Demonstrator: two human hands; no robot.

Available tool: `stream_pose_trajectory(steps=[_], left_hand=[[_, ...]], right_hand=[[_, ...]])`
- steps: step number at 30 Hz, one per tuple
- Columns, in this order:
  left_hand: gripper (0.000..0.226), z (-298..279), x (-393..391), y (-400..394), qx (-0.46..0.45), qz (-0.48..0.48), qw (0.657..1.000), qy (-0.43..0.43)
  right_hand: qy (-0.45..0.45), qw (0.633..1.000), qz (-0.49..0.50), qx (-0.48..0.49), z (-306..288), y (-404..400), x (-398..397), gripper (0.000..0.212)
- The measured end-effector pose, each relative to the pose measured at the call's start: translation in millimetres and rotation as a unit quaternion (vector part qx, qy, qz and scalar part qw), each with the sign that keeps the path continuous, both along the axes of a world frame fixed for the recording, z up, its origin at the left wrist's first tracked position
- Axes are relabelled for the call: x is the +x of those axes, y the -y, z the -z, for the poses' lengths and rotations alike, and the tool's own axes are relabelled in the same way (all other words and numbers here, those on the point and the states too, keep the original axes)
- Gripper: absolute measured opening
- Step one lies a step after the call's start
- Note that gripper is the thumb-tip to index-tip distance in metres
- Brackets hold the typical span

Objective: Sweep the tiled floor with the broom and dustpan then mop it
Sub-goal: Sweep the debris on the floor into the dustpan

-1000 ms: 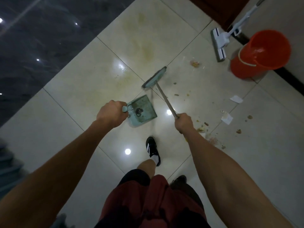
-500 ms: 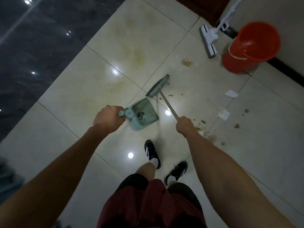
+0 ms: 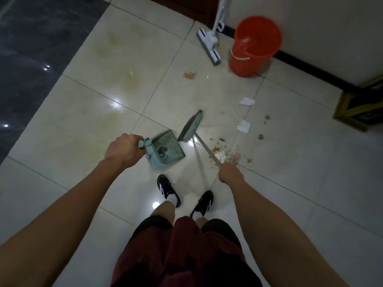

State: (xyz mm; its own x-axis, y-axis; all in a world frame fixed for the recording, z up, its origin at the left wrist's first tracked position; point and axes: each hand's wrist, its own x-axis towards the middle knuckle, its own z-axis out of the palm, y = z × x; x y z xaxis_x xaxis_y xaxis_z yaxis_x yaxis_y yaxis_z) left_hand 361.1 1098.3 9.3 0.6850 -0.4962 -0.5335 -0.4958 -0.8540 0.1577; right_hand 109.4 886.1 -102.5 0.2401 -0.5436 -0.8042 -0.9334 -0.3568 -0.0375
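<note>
Half a second back the broom (image 3: 191, 127) head lay close off the dustpan's (image 3: 166, 151) far corner; now it has swung round so its near end almost touches the pan's open lip, with a brown crumb (image 3: 200, 110) at its far tip. Its teal head is blurred and its thin pale stick runs back to the right hand (image 3: 229, 172), which is closed around the stick's end. The left hand (image 3: 123, 151) is fisted on the dustpan's stubby handle, holding the pan low over the tiled floor (image 3: 290, 172) in front of the black shoes (image 3: 167, 189); a dark clump sits by its comb teeth. Both arms reach out straight. Crumbs and paper scraps (image 3: 244, 125) lie to the right of the stick. Farther off, the mop (image 3: 209, 46) stands beside the orange bucket (image 3: 253, 45) by the wall.
</note>
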Motion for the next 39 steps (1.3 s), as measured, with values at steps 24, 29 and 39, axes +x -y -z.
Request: stream_pose_trajectory(steps=[24, 29, 39], left_hand=[[0.016, -26, -114, 120, -0.048, 0.16, 0.986, 0.026], [0.014, -29, -78, 106, -0.054, 0.122, 0.991, 0.022], [0.008, -25, 74, 71, -0.068, 0.003, 0.998, -0.015]], right_hand=[[0.04, 0.985, 0.166, -0.042, -42, 24, -167, 0.029], [0.067, 0.981, 0.18, -0.035, -47, 34, -120, 0.035], [0.087, 0.981, 0.171, -0.024, -44, 48, 41, 0.036]])
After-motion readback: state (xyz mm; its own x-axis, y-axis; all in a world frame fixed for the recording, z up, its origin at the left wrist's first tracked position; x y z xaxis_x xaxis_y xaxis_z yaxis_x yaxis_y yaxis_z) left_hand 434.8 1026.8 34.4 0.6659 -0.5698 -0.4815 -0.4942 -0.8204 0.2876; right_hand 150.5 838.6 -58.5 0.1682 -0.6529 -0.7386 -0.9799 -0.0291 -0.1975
